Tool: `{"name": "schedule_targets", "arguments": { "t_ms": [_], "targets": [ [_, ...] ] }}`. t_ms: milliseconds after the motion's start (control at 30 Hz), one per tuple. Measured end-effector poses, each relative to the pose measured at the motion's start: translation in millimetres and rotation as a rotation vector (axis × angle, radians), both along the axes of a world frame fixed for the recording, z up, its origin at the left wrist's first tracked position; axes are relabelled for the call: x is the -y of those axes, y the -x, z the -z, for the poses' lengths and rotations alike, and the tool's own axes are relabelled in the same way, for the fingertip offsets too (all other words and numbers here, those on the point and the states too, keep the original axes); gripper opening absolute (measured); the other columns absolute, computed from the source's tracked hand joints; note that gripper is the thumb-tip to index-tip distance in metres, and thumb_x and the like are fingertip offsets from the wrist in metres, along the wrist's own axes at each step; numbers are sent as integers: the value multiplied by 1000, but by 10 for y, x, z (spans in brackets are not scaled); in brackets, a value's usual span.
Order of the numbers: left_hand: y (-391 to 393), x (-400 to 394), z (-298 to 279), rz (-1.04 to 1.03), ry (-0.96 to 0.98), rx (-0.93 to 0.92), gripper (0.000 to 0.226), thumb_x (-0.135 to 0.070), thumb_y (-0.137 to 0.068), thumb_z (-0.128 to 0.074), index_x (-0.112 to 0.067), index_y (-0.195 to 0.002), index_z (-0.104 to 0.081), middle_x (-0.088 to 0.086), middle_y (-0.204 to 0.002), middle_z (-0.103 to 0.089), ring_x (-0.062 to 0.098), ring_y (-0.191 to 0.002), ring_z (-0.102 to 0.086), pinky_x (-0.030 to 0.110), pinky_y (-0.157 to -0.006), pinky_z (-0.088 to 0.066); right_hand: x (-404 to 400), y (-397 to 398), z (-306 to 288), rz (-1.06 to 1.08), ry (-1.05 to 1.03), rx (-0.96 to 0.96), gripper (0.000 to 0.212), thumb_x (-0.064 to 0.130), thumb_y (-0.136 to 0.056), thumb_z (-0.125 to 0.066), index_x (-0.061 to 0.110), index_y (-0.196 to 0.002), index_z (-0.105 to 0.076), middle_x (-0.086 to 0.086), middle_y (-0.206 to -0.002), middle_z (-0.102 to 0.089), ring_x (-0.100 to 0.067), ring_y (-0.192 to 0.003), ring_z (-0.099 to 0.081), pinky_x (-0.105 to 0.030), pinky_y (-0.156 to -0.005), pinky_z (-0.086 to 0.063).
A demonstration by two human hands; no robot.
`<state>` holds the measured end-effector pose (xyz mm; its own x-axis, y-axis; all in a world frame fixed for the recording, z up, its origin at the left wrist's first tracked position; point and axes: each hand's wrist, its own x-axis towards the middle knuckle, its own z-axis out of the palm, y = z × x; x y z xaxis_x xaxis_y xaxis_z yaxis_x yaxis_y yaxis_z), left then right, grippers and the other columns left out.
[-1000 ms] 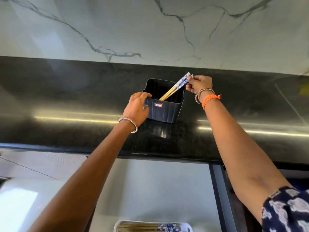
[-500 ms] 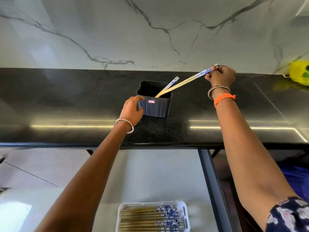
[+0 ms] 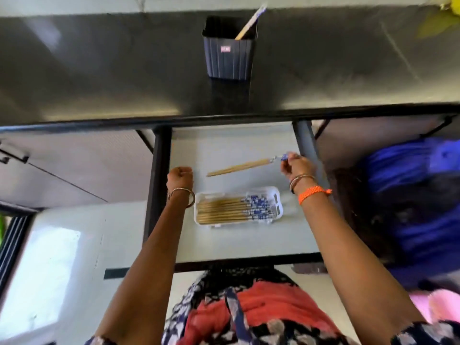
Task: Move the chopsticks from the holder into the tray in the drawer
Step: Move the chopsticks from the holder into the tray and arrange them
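Observation:
A dark ribbed holder [image 3: 229,56] stands on the black counter, with one chopstick [image 3: 250,22] leaning out of it. Below, in the open drawer [image 3: 224,145], a white tray [image 3: 278,199] holds several wooden chopsticks with blue patterned ends. My right hand [image 3: 297,166] is shut on the patterned ends of a pair of chopsticks [image 3: 239,167], held level over the drawer floor, a little beyond the tray. My left hand [image 3: 179,176] is a closed fist with nothing in it, at the drawer's left side beside the tray.
The black counter edge [image 3: 224,118] overhangs the drawer's back. A dark rail [image 3: 155,175] bounds the drawer on the left, a grey one [image 3: 307,143] on the right. Blue fabric [image 3: 423,195] lies right of the drawer. A yellow object [image 3: 448,3] sits at the counter's far right.
My right hand has carried the pair of chopsticks from the holder down over the drawer. My left hand has let go of the holder and dropped to the drawer's left side.

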<state>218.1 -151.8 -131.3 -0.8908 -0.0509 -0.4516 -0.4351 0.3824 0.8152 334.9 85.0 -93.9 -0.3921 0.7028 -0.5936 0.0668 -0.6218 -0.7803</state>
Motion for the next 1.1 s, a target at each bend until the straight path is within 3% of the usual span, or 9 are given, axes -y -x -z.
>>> {"name": "schedule_targets", "arguments": {
  "t_ms": [67, 267, 433, 633, 733, 900, 1000, 1067, 1100],
  "targets": [
    [-160, 93, 166, 43, 41, 68, 28, 2, -82, -55, 3, -108, -63, 33, -112, -63, 37, -91, -63, 35, -76, -47, 188, -150, 248, 20, 39, 58, 33, -4, -93, -49, 9, -62, -51, 5, -26, -50, -2, -22, -44, -12, -30, -42],
    [-391, 245, 360, 166, 191, 166, 33, -3, -80, -61, 0, -114, -61, 26, -115, -65, 36, -100, -64, 41, -91, -51, 523, -309, 606, -17, 17, 243, 29, 2, -90, -57, 10, -63, -55, -7, -61, -52, -12, -45, -49, -15, -34, -47],
    [-449, 328, 379, 244, 246, 159, 28, 0, -79, -62, 0, -107, -67, 25, -110, -68, 38, -102, -64, 39, -89, -52, 655, -284, 734, -6, 106, 283, 5, -1, -90, -57, -1, -87, -60, -14, -80, -55, -18, -52, -49, -17, -33, -49],
    [-464, 394, 352, 241, 239, 162, 29, -3, -78, -68, 2, -107, -65, 17, -84, -62, 16, -55, -52, 32, -73, -53, 752, -307, 804, -65, 143, 338, 41, -2, -92, -54, -6, -131, -46, -10, -72, -52, -17, -38, -52, -20, -35, -49],
    [-468, 413, 344, 245, 229, 167, 27, -2, -80, -67, 3, -107, -65, 14, -83, -60, 12, -54, -50, 33, -75, -53, 742, -297, 811, -105, 122, 361, 46, -4, -92, -51, -5, -136, -39, -18, -91, -54, -21, -52, -49, -21, -32, -48],
    [-472, 403, 338, 243, 232, 164, 21, 1, -82, -64, 5, -103, -66, 1, -58, -52, 11, -52, -48, 18, -56, -43, 710, -233, 908, -334, 72, 470, 46, -3, -94, -47, -1, -139, -36, -17, -105, -50, -19, -58, -49, -19, -30, -48],
    [-465, 404, 347, 250, 242, 168, 20, 1, -82, -64, 5, -102, -66, 4, -60, -55, 11, -53, -49, 20, -57, -45, 662, -215, 950, -580, -45, 577, 43, 1, -92, -49, -3, -134, -44, -13, -115, -57, -25, -75, -60, -26, -59, -61],
    [-453, 403, 349, 251, 258, 166, 20, 1, -83, -63, 5, -102, -66, 13, -71, -61, 15, -56, -52, 25, -63, -50, 632, -220, 946, -724, -262, 753, 47, 4, -87, -52, -2, -134, -45, -18, -128, -58, -31, -104, -62, -37, -93, -54],
    [-441, 399, 347, 244, 266, 157, 21, 2, -82, -62, 5, -102, -66, 16, -79, -63, 21, -61, -56, 29, -68, -52, 625, -220, 907, -780, -362, 818, 51, 5, -85, -53, -3, -135, -43, -21, -133, -54, -34, -114, -58, -38, -99, -50]
  ]
}}
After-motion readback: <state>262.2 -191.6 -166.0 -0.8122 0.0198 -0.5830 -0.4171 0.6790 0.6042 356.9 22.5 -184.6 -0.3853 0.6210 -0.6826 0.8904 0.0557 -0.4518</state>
